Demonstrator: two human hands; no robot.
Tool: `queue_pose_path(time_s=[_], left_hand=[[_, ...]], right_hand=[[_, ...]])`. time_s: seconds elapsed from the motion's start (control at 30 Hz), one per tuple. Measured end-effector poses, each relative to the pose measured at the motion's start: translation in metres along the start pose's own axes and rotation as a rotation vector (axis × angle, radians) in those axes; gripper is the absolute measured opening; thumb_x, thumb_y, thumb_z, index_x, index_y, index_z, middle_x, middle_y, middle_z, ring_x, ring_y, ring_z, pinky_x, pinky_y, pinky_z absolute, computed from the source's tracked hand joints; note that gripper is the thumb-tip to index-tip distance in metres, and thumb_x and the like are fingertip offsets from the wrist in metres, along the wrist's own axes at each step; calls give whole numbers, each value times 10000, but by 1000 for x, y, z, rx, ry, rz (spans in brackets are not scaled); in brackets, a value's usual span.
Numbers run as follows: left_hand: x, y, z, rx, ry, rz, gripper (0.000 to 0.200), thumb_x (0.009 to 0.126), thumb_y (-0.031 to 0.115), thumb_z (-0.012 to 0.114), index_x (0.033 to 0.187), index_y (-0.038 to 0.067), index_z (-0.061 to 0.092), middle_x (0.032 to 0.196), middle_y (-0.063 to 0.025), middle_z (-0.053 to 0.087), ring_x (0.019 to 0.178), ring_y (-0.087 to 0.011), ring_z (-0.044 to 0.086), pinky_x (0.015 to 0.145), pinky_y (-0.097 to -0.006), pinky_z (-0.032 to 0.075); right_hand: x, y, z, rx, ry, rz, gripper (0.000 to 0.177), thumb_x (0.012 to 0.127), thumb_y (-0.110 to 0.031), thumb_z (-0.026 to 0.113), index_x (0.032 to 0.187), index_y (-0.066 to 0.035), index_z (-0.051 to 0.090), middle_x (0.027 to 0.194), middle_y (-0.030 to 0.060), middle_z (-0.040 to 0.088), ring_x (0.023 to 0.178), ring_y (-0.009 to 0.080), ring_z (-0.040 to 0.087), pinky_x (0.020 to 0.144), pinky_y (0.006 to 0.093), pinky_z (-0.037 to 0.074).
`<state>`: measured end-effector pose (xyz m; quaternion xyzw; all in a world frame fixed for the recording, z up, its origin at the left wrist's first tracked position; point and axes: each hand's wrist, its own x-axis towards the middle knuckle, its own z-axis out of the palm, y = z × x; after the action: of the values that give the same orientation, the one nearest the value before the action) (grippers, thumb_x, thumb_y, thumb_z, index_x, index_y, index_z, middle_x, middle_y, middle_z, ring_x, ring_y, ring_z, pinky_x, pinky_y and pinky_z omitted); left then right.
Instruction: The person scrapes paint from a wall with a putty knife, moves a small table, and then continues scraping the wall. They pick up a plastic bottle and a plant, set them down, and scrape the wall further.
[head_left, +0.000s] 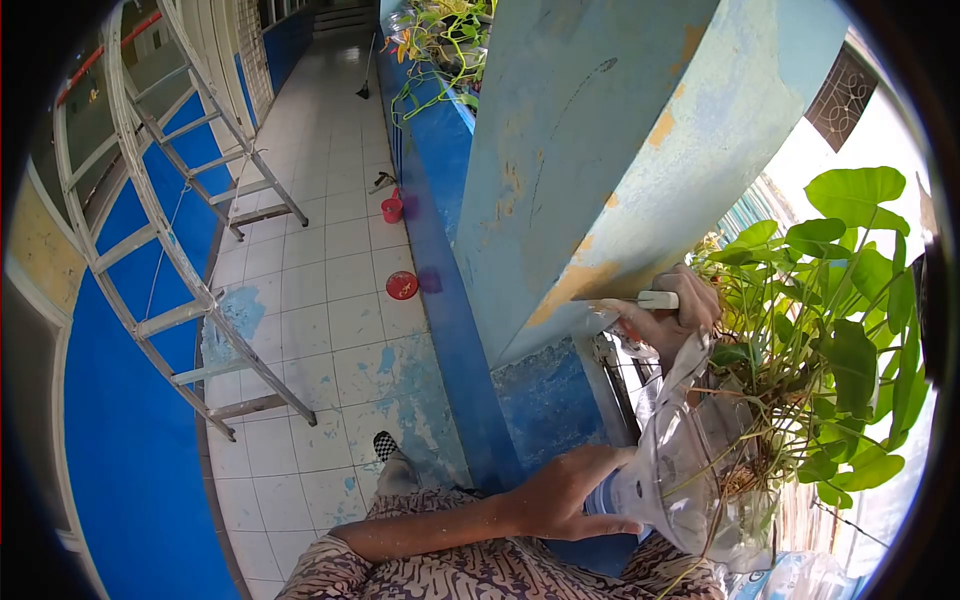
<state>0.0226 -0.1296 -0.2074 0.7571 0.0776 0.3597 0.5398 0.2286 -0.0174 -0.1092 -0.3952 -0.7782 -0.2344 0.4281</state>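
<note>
My left hand [575,495] reaches in from the bottom, its thumb and fingers around the near end of a clear plastic bottle planter [685,485]. A leafy green plant [850,330] with tangled roots grows out of the bottle. Farther up, my right hand [690,305] is closed around the pale handle of a scraper [657,299]. The scraper's thin end points left, right at the lower edge of a light blue column [600,190] where patches are bare and yellowish. Foliage and the bottle hide most of my right arm.
An aluminium ladder [150,230] stands on the left against a blue wall. Paint flakes [400,380] litter the tiled floor. A red lid [402,286] and a pink cup [392,209] lie by the blue ledge [440,270]. More potted plants [450,50] sit farther along it.
</note>
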Motion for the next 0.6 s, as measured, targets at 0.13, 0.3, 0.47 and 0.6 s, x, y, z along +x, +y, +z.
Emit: queue_pose_path(time_s=[0.13,0.3,0.47,0.6], left_hand=[[6,16,-2,76,149,148,894,928,513,763,1491,-95,428,1072,-235,648,997,-355,667,877,-467,525],[9,31,0,-15,67,106,976,946,498,747,1581,-100,308,1146,-277,649,1042,-361,669,912,-460,527],[12,38,-4,-85,67,120,999,955,498,733,1606,-85,250,1341,-333,592,1188,-413,641,1028,-483,497],[14,34,-1,-153,62,144,1001,969,510,709,1617,-77,220,1466,-347,512,1321,-433,575,1100,-480,461]], right_hand=[[-12,9,-2,-20,28,58,499,601,-331,1011,744,-75,607,693,40,658,602,165,645,536,322,486],[-18,14,26,4,27,-151,556,604,-386,1015,670,-78,558,622,25,620,541,150,606,499,293,466],[-16,8,16,-33,193,-82,529,622,-371,1014,718,-95,573,617,25,626,547,160,633,502,310,482],[-20,5,12,35,108,-52,479,635,-297,1016,742,-91,597,640,21,612,567,152,608,510,312,469]])
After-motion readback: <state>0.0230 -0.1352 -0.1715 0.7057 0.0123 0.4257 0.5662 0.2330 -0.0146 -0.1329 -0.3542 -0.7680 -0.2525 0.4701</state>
